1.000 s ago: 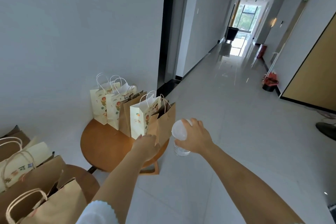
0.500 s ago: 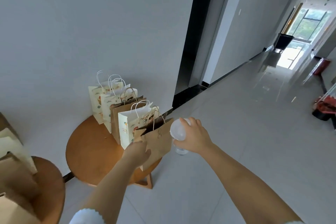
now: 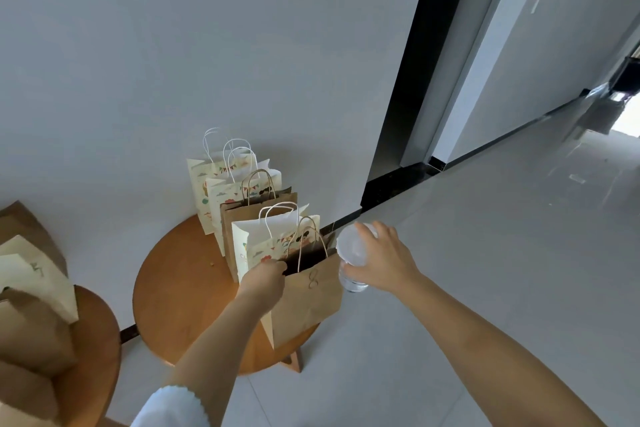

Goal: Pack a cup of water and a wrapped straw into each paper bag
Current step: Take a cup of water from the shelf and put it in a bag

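Observation:
A brown paper bag (image 3: pixel 308 302) marked with an 8 stands at the near right edge of a round wooden table (image 3: pixel 180 291). My left hand (image 3: pixel 264 282) pinches its near rim and holds the mouth open. My right hand (image 3: pixel 382 262) grips a clear lidded cup of water (image 3: pixel 351 253) just right of the bag's mouth, level with its rim. Behind this bag a row of white printed bags (image 3: pixel 256 246) and one brown bag (image 3: pixel 242 218) runs back to the wall. No wrapped straw is visible.
A second round table (image 3: pixel 100 340) at the lower left holds more brown and cream bags (image 3: pixel 31 305). A grey wall stands close behind the tables. Tiled corridor floor stretches to the right, past a dark door frame (image 3: pixel 412 80).
The view has swung left and down toward the table. My left hand has pulled the brown bag's mouth wider, and the cup has come right beside the opening.

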Demonstrator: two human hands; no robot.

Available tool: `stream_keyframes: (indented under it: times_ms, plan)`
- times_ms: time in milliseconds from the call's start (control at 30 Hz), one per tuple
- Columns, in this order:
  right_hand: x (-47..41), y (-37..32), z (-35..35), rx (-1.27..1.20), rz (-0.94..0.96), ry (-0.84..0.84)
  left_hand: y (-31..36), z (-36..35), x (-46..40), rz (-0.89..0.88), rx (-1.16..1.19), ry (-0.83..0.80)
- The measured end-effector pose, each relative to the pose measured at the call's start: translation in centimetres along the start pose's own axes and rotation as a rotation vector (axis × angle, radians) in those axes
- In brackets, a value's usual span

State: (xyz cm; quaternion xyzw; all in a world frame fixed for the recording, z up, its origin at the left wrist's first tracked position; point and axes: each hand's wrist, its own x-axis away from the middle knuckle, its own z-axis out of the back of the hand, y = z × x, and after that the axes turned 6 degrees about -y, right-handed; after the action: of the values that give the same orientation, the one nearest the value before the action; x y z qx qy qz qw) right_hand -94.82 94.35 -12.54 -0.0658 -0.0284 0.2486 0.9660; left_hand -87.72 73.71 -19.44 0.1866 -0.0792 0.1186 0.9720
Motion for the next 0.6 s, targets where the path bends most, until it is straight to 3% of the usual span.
stream_keyframes:
  times_ms: [300, 500, 600]
  plan:
    - [-7.3, 3.1, 1.2, 0.048, 0.049, -0.015, -1.2, -1.7, -6.0, -0.067, -0.131, 0.004]
    - [-10.1, 3.5, 1.1, 0.06, 0.134, -0.033, -1.3, -2.4, -7.4, -0.295, -0.281, -0.013]
    - [-11.1, 3.6, 1.2, 0.067, 0.221, -0.001, -1.6, -2.3, -7.9, -0.235, -0.262, -0.056]
